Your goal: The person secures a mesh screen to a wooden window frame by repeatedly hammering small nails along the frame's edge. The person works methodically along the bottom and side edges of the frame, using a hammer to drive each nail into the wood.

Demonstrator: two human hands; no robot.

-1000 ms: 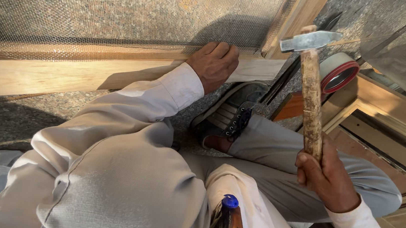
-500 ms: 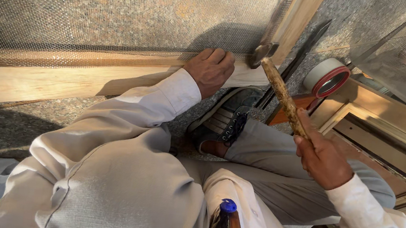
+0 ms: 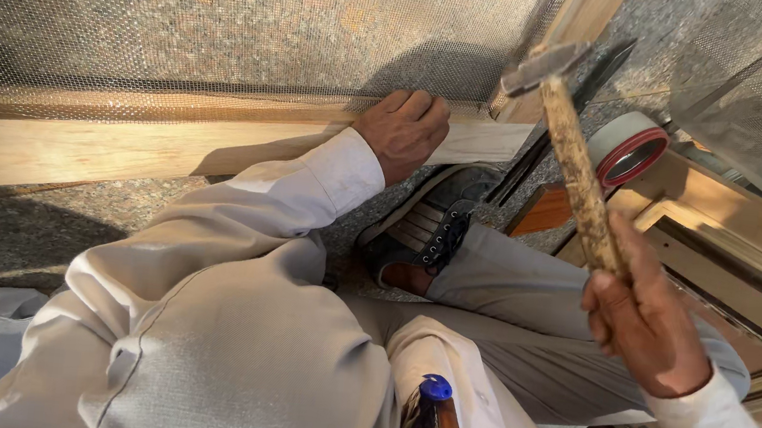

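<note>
Nailing step, judged: right hand [image 3: 647,327] clenched on raised wooden-handled steel hammer [image 3: 570,140]; left hand [image 3: 406,132] pressed flat on pale wooden frame rail [image 3: 124,145]; next called for aimed downstroke beside left hand.

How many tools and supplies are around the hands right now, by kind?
Hammer, in right hand: 1
Tape roll: 1
Wood frame with mesh, under left hand: 1
Blue-capped bottle: 1
Total: 4

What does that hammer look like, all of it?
The hammer has a small grey metal head on a long, worn, speckled wooden handle. It is raised and tilted, head up-left near the wooden frame's corner, touching nothing there. The right hand grips the handle's lower end. A red-rimmed tape roll lies behind it.
</note>
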